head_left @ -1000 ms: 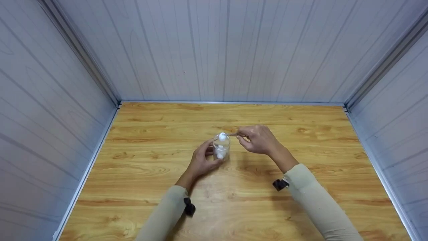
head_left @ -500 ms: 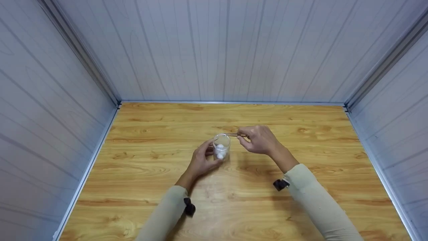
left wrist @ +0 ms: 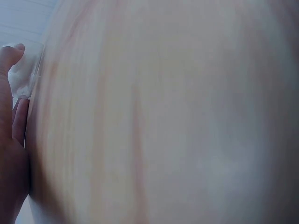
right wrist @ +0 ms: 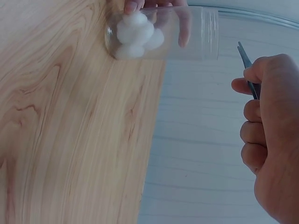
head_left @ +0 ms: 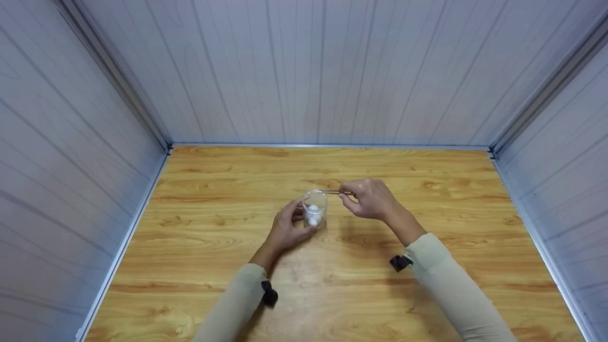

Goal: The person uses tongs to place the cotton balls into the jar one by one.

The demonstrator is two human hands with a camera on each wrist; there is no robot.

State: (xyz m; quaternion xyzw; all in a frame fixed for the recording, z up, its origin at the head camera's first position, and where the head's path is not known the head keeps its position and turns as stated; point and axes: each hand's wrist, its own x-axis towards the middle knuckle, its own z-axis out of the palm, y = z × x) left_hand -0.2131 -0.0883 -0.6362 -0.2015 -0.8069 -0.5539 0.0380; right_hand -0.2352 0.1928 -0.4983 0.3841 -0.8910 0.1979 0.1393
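A clear jar (head_left: 315,201) stands upright on the wooden table, its mouth uncovered. Several white cotton balls (right wrist: 136,33) lie in its lower part. My left hand (head_left: 288,225) grips the jar from the left, thumb on the near side and fingers round the far side; the left wrist view catches only part of this hand (left wrist: 11,126) at its edge. My right hand (head_left: 369,198) pinches a pair of metal tweezers (right wrist: 245,57), whose tips are just above the jar's rim with nothing between them. In the right wrist view the other fingers of this hand (right wrist: 275,126) are curled.
The wood-grain table (head_left: 199,190) is enclosed by pale panels at the left, right and back (head_left: 304,71). A metal strip (head_left: 332,145) runs along the table's back edge. Black wrist cameras (head_left: 269,293) sit at both sleeves.
The cotton ball that the tweezers held over the jar's mouth has dropped into the jar. My right hand has shifted slightly right with the tweezers; the left hand and jar have stayed put.
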